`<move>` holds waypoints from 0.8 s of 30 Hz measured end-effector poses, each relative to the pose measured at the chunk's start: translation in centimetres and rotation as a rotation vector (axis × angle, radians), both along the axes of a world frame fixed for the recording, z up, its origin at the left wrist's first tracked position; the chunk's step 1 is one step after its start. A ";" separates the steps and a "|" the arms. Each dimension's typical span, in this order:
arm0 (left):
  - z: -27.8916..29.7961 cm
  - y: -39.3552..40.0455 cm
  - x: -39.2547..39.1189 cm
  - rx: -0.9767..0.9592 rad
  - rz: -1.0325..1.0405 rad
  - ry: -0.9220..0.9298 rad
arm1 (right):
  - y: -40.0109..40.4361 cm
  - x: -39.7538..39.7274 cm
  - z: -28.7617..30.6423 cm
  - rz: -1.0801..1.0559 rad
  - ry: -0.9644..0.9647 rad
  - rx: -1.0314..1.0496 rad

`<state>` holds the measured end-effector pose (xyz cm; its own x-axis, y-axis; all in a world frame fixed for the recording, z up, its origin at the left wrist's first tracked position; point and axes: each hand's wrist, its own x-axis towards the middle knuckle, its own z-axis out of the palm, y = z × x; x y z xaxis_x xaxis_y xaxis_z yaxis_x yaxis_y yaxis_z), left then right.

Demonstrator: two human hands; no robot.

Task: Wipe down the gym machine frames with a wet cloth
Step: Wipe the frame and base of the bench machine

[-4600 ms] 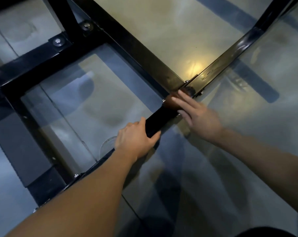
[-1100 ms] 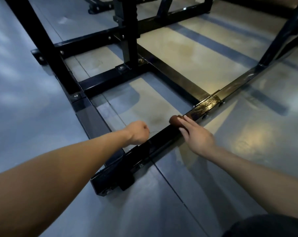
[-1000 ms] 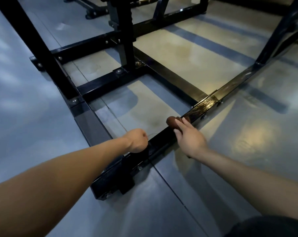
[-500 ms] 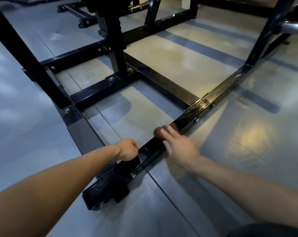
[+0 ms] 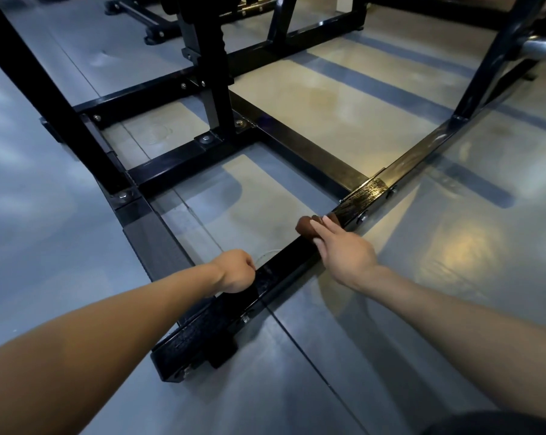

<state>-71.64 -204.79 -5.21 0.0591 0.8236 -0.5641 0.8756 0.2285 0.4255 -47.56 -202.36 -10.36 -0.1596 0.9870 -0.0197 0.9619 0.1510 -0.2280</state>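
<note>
Cloth (image 5: 309, 227) on frame rail (image 5: 284, 262), under right hand (image 5: 343, 254).

One view only, worn on the head, looking forward and steeply down over both forearms. Close above the black frame rail (image 5: 284, 265) running diagonally from lower left to upper right, with left hand (image 5: 235, 271) and right hand (image 5: 343, 252) at mid-frame. Wide-angle, edges bowed; grey floor (image 5: 390, 356) filling the lower half.
</note>
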 end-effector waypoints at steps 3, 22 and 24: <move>-0.3 0.4 0.0 0.021 0.013 0.013 | -3.2 -3.8 -0.8 0.143 0.082 0.001; -2.9 0.2 1.4 0.190 -0.151 0.093 | -2.6 0.1 -2.8 0.501 -0.009 0.234; -3.2 0.2 1.8 0.173 -0.138 0.083 | 0.9 3.8 -1.9 0.353 -0.055 0.192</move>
